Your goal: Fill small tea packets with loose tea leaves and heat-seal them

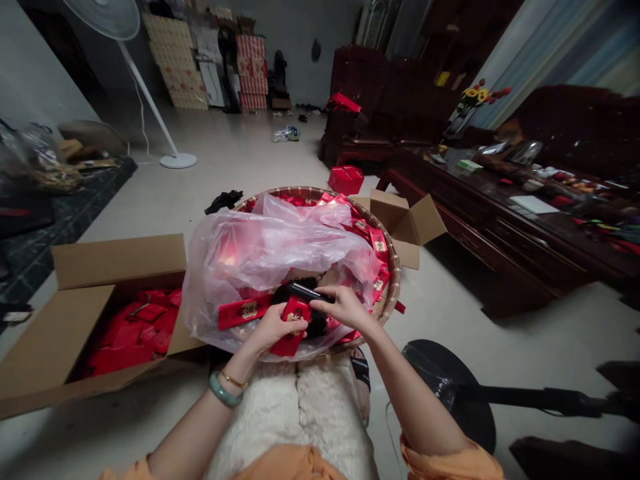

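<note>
Left hand had fingers pinching red packet; right hand had fingers pinching black stick. Both hands were over plastic bag lying in round basket on pale floor. Open cardboard box with more red packets stood just beside basket at left, second box behind it at right. Dark wood surface carried papers and small things. Standing fan and stacked cartons were far at back, dark wood chair near wall.

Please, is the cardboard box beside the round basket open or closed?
It is open: the top flaps of the cardboard box are folded outward, and red packets show inside it.
</note>
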Demonstrator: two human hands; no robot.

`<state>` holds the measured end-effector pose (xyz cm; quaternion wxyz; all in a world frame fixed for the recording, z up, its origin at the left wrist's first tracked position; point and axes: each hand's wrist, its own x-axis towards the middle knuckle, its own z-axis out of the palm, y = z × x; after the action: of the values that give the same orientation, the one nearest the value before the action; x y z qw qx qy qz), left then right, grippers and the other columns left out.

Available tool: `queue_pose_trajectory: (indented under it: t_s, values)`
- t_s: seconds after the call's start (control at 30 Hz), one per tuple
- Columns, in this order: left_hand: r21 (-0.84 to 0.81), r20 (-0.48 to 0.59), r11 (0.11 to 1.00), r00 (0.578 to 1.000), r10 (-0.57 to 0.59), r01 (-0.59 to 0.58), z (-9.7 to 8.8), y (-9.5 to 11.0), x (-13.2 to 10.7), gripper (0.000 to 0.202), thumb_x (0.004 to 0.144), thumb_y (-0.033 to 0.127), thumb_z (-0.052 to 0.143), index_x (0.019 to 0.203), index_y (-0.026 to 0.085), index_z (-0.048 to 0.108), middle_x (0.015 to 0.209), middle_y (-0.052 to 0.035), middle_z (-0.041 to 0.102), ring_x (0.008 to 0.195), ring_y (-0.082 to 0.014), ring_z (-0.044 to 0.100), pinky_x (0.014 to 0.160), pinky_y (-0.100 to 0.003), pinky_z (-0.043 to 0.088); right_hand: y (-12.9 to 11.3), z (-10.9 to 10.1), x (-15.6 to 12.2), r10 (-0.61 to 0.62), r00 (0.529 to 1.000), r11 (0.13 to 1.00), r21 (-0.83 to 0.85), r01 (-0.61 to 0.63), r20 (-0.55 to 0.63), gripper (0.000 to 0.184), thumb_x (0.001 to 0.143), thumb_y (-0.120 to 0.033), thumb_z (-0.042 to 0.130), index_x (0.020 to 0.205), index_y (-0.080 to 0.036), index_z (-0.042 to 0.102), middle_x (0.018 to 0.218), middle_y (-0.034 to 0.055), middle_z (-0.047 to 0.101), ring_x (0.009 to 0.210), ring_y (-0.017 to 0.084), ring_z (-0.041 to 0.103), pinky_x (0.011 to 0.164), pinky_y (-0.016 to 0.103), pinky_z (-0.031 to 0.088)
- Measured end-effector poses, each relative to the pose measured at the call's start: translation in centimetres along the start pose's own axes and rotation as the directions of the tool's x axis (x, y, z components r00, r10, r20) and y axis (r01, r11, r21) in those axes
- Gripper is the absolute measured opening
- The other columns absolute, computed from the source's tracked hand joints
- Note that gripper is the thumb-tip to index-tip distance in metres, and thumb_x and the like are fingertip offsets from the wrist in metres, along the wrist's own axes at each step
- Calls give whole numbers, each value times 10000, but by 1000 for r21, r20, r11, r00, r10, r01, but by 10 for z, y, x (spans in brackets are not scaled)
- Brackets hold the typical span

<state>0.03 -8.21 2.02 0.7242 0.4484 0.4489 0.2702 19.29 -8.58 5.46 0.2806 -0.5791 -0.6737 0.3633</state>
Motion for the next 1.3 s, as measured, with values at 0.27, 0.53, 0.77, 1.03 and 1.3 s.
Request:
queue_pose_trajectory:
  t_s: [0.27, 0.53, 0.77, 1.03, 1.3]
  values:
    - [4, 23, 1000, 1000, -11, 11, -1, 3, -2, 495, 533, 327, 826, 915, 106, 601, 849, -96, 717, 600, -177, 674, 594, -274, 513, 7, -3, 0, 1, 1000, 1000, 13, -1, 1, 351, 763, -396, 649, 1040, -190, 711, 1033, 54, 714, 951, 275, 662, 791, 328, 506]
    - [-59, 49, 998, 999, -21, 23, -3, 2, -3, 501, 607, 413, 784, 954, 108, 591, 844, -102, 719, 598, -176, 673, 568, -259, 506, 11, 1, 0, -13, 1000, 1000, 8, 13, -22, 346, 772, -412, 638, 1038, -204, 711, 1031, 37, 715, 944, 273, 665, 789, 328, 509]
    - [-181, 52, 981, 996, -65, 74, -2, 3, -1, 581, 644, 597, 693, 941, 108, 593, 765, -102, 719, 552, -192, 668, 519, -266, 514, 8, 0, -1, 1, 1000, 1000, -5, -1, -27, 340, 770, -400, 643, 1041, -207, 711, 1026, 34, 717, 952, 276, 663, 798, 330, 507]
    - [-218, 34, 967, 992, -125, 129, -1, 2, 0, 549, 787, 609, 532, 915, 84, 628, 749, -134, 719, 519, -197, 664, 477, -263, 514, 9, 1, -1, 15, 999, 1000, -11, -16, -29, 363, 767, -416, 642, 1048, -195, 707, 1051, 45, 708, 966, 279, 659, 808, 337, 504]
    - [-221, 30, 968, 992, -120, 124, -1, 3, -1, 544, 787, 608, 538, 937, 92, 626, 760, -130, 725, 512, -183, 659, 494, -261, 516, 9, 2, -1, 2, 1000, 1000, 8, -1, -24, 327, 770, -408, 642, 1022, -215, 719, 1007, 25, 722, 939, 280, 663, 790, 337, 508]
